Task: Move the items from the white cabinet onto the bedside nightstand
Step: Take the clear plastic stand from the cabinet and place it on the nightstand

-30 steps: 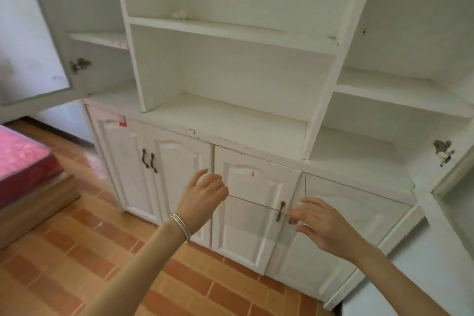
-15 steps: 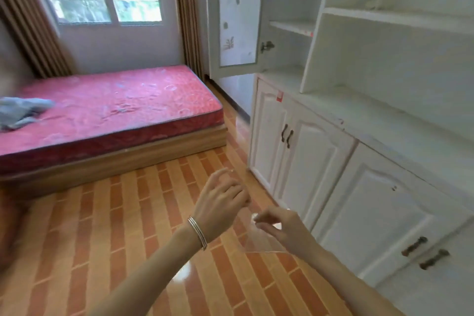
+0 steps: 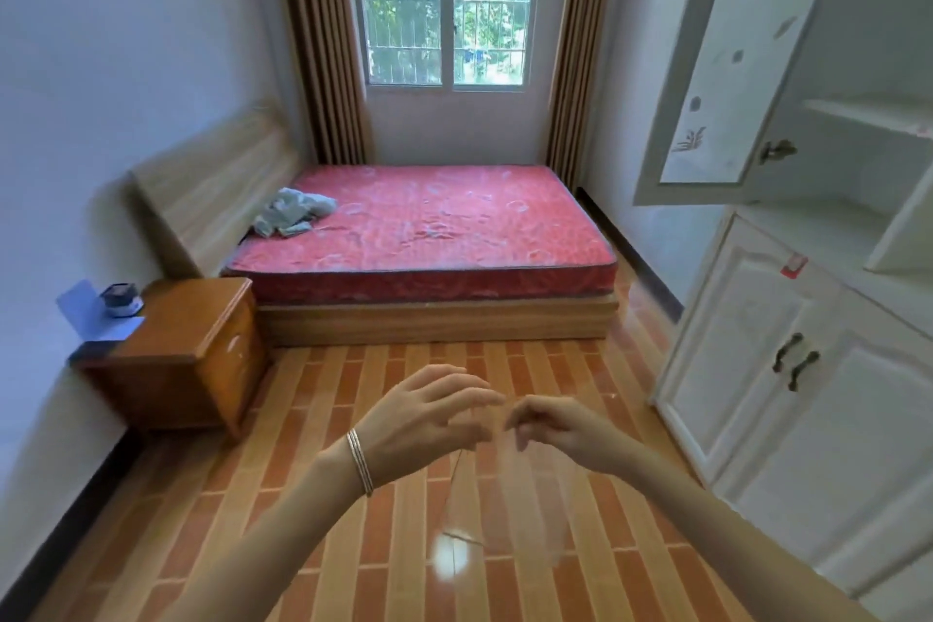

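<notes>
Clear plastic sheet (image 3: 510, 495) hangs above the brick-tiled floor (image 3: 353, 384), pinched by the right hand (image 3: 555, 424), left hand (image 3: 424, 419) spread beside it. Nightstand (image 3: 187, 333) stands against the bed (image 3: 429, 227), well apart; white cabinet (image 3: 757, 369) on the right

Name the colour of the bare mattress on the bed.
The bare mattress is red; head view.

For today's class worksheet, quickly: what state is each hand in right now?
Left hand: fingers at the thin transparent sheet; grip cannot be told.
Right hand: pinches the sheet's top edge.
</notes>
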`<state>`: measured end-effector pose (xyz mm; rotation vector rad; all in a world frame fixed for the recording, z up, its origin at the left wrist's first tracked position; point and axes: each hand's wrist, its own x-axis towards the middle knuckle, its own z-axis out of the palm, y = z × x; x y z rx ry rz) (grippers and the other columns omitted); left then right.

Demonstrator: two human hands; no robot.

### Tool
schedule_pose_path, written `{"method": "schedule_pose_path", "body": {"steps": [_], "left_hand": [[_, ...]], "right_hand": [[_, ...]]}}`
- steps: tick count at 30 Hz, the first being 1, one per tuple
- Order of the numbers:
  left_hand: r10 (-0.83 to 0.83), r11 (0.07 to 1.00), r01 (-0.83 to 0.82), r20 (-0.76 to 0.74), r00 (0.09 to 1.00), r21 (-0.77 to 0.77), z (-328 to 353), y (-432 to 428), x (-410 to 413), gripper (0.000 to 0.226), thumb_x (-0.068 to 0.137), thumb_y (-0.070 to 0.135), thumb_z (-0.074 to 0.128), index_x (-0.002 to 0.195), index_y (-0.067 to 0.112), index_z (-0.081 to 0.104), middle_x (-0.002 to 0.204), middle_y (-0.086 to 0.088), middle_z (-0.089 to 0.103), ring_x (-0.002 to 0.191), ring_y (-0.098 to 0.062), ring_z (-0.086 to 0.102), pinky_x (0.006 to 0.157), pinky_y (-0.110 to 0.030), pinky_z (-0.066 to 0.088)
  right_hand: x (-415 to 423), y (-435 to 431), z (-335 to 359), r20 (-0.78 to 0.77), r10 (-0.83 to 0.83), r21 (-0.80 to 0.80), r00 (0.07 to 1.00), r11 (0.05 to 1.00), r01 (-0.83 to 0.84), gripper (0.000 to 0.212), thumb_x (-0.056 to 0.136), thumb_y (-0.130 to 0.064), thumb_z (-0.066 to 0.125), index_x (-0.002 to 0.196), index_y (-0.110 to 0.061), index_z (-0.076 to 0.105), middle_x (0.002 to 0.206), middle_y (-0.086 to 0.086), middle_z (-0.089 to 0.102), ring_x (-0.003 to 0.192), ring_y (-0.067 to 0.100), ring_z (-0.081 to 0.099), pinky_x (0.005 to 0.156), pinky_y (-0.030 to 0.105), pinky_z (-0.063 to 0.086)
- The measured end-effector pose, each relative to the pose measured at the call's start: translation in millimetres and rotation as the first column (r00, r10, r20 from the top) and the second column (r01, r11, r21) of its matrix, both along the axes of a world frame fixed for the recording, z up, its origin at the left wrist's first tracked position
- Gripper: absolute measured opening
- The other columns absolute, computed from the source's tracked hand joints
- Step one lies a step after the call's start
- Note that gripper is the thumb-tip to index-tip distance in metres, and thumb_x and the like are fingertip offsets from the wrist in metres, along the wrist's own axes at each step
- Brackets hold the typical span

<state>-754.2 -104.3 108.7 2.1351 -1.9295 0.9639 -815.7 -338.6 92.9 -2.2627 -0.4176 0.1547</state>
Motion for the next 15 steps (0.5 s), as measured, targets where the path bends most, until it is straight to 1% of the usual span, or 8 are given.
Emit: {"method": "schedule_pose_path", "body": {"steps": [2, 4, 7, 9, 11, 12, 13, 15], "left_hand": [[-0.006, 1.000, 0.006, 0.022, 1.000, -0.031, -1, 23, 26, 0.009, 0.090, 0.029, 0.060, 0.092, 0.028, 0.069, 0.111, 0.005, 0.066, 0.109, -0.013, 0.055, 0.098, -0.033, 0.042], [0.025, 0.998, -0.022, 0.042, 0.999, -0.056, -2, 47, 52, 0.010, 0.091, 0.028, 0.061, 0.086, 0.029, 0.069, 0.100, 0.008, 0.068, 0.105, -0.012, 0.058, 0.099, -0.035, 0.041], [0.150, 0.988, -0.148, 0.040, 0.988, -0.038, -8, 83, 91, 0.012, 0.090, 0.028, 0.062, 0.078, 0.029, 0.066, 0.085, 0.010, 0.066, 0.097, -0.012, 0.059, 0.098, -0.036, 0.040], [0.258, 0.966, -0.258, 0.001, 0.966, -0.023, -13, 107, 115, 0.013, 0.086, 0.030, 0.064, 0.073, 0.029, 0.064, 0.078, 0.011, 0.064, 0.091, -0.013, 0.059, 0.099, -0.038, 0.037], [0.383, 0.923, -0.385, -0.091, 0.919, -0.013, -14, 129, 133, 0.012, 0.077, 0.030, 0.074, 0.068, 0.028, 0.065, 0.073, 0.011, 0.064, 0.086, -0.014, 0.060, 0.098, -0.040, 0.036], [0.446, 0.893, -0.450, -0.135, 0.885, -0.001, -15, 140, 141, 0.015, 0.070, 0.030, 0.080, 0.067, 0.028, 0.066, 0.072, 0.011, 0.064, 0.084, -0.014, 0.061, 0.097, -0.041, 0.038], [0.500, 0.863, -0.505, -0.169, 0.849, 0.014, -16, 149, 147, 0.018, 0.065, 0.031, 0.083, 0.065, 0.027, 0.066, 0.071, 0.011, 0.065, 0.082, -0.014, 0.062, 0.095, -0.042, 0.041], [0.578, 0.811, -0.584, -0.218, 0.787, 0.038, -17, 164, 161, 0.021, 0.060, 0.033, 0.086, 0.064, 0.027, 0.066, 0.069, 0.011, 0.065, 0.078, -0.014, 0.062, 0.091, -0.044, 0.046]], "right_hand": [[31, 29, -4, -0.008, 0.025, -0.020, 1.000, 0.999, -0.025, 0.023, 0.093, -0.005, 0.052, 0.105, -0.023, 0.059, 0.092, -0.011, 0.061, 0.089, 0.001, 0.060, 0.083, 0.017, 0.047], [61, 56, -10, 0.017, 0.001, -0.045, 1.000, 0.999, 0.000, 0.025, 0.093, -0.007, 0.053, 0.114, -0.019, 0.060, 0.103, -0.011, 0.060, 0.097, -0.001, 0.057, 0.086, 0.013, 0.045], [99, 86, -14, 0.101, -0.069, -0.101, 0.993, 0.992, 0.079, 0.029, 0.094, -0.014, 0.054, 0.122, -0.020, 0.058, 0.116, -0.008, 0.056, 0.105, -0.001, 0.053, 0.090, 0.010, 0.042], [119, 102, -9, 0.120, -0.096, -0.092, 0.988, 0.990, 0.107, 0.025, 0.094, -0.019, 0.053, 0.118, -0.020, 0.061, 0.114, -0.009, 0.059, 0.103, -0.003, 0.054, 0.089, 0.013, 0.044], [134, 119, 2, 0.081, -0.106, -0.039, 0.991, 0.993, 0.109, 0.022, 0.094, -0.025, 0.052, 0.113, -0.022, 0.063, 0.105, -0.011, 0.064, 0.097, -0.005, 0.058, 0.086, 0.013, 0.047], [142, 128, 7, 0.048, -0.088, -0.007, 0.995, 0.996, 0.089, 0.022, 0.093, -0.031, 0.052, 0.111, -0.024, 0.063, 0.102, -0.013, 0.065, 0.095, -0.004, 0.060, 0.084, 0.014, 0.048], [150, 137, 12, 0.021, -0.056, 0.009, 0.998, 0.998, 0.055, 0.026, 0.091, -0.038, 0.053, 0.110, -0.025, 0.063, 0.100, -0.015, 0.065, 0.094, -0.005, 0.060, 0.083, 0.015, 0.048], [171, 157, 16, 0.008, 0.012, -0.039, 1.000, 0.999, -0.012, 0.035, 0.084, -0.046, 0.058, 0.112, -0.025, 0.063, 0.101, -0.018, 0.063, 0.093, -0.005, 0.059, 0.080, 0.013, 0.049]]}}
